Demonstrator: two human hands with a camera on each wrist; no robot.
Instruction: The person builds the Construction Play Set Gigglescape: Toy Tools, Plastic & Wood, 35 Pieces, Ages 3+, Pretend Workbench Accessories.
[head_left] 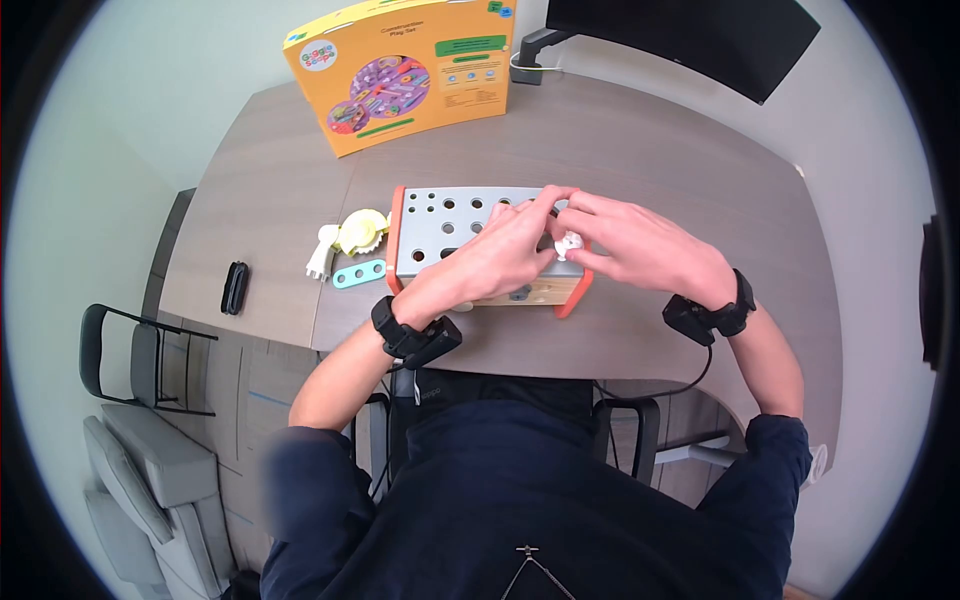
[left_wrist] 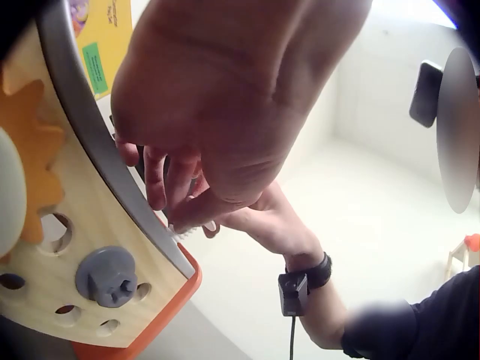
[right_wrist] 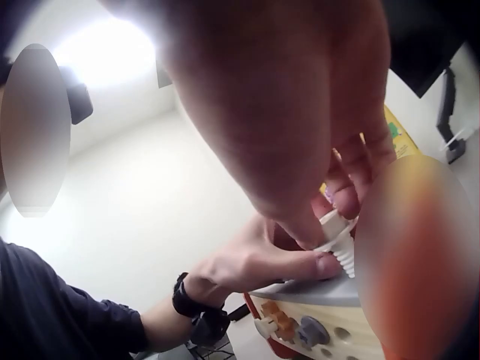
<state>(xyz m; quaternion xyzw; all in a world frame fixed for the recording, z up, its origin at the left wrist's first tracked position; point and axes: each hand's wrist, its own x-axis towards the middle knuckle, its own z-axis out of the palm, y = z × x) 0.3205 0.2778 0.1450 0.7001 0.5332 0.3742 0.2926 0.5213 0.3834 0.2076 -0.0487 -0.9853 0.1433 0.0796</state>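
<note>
Both hands meet over the right end of a toy workbench with a grey perforated top (head_left: 425,235) and orange ends. A white screw with a ridged shaft (right_wrist: 343,251) is between them, just above the grey top. The right hand (head_left: 645,245) pinches its head between thumb and fingers. The left hand (head_left: 505,255) has its thumb against the ridged shaft in the right wrist view; its other fingers are partly hidden. On the bench's wooden front are a grey bolt (left_wrist: 109,277) and an orange gear (left_wrist: 34,157).
Left of the bench lie a pale yellow toy saw piece (head_left: 362,232), a white-ended piece (head_left: 322,252) and a teal strip with holes (head_left: 359,275). A black case (head_left: 235,288) lies farther left. A yellow box (head_left: 400,80) and a monitor (head_left: 690,40) stand behind.
</note>
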